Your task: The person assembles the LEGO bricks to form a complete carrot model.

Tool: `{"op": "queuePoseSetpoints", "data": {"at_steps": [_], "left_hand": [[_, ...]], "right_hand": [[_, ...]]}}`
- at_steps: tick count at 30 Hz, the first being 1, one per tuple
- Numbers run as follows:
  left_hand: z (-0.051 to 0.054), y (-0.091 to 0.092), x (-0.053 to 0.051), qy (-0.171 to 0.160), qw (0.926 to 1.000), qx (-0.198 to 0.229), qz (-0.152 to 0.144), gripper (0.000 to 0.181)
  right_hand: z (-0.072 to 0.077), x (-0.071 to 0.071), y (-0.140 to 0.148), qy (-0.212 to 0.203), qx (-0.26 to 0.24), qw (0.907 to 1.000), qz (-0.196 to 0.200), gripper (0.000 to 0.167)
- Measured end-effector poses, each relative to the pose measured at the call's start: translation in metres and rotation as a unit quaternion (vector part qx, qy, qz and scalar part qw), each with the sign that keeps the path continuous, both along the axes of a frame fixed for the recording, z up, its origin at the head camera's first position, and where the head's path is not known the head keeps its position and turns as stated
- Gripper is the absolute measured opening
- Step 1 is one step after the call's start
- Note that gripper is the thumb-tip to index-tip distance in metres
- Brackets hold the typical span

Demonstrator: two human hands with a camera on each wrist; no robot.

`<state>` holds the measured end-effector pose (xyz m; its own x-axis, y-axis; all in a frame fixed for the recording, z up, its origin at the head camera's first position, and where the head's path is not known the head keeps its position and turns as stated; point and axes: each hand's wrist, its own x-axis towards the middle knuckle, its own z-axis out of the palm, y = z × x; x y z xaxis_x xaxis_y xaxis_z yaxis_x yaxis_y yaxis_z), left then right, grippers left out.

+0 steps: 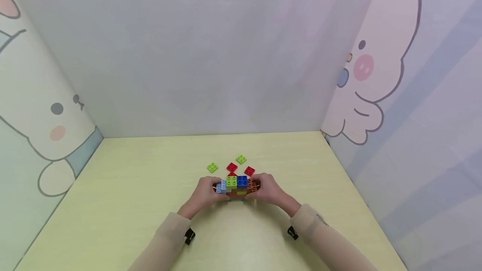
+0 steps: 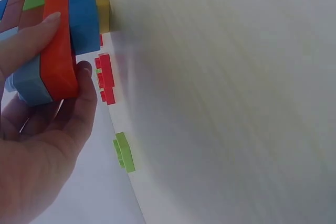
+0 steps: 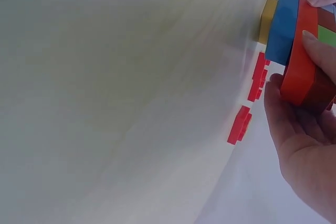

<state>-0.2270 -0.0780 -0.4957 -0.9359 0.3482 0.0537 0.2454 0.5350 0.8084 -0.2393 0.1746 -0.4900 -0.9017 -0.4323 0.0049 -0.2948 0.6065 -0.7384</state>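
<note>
Sleeves (image 1: 162, 239) nearest, over table (image 1: 132, 170). Left hand (image 1: 205, 192), right hand (image 1: 268, 188) clamped on opposite ends of brick model (image 1: 231, 182) between them, fingers (image 2: 85, 90) under red overhang (image 2: 59, 64), likely for steadiness; loose bricks (image 1: 212, 167) just beyond.

Beige-sleeved person (image 1: 327, 237) grips stack of toy bricks (image 1: 237, 193) at pale yellow table (image 1: 132, 212), left hand (image 1: 205, 192) at light blue end, right hand (image 1: 268, 189) at brown end. Three red bricks (image 1: 249, 171), one partly hidden, and two lime bricks (image 1: 212, 167) lie just beyond. Cartoon figures (image 1: 380, 53) decorate both side walls (image 1: 433, 149).
</note>
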Motion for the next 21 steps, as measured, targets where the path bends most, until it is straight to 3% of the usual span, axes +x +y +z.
{"op": "queuePoseSetpoints", "data": {"at_steps": [12,21], "left_hand": [[0.002,0.0,0.002,-0.007,0.9999,-0.005,0.006,0.034],[0.002,-0.001,0.004,-0.007,0.9999,-0.01,0.009,0.036]], "right_hand": [[0.002,0.002,0.006,0.006,0.037,0.9993,-0.001,0.039],[0.013,-0.002,0.013,0.003,0.066,0.9968,0.044,0.031]]}}
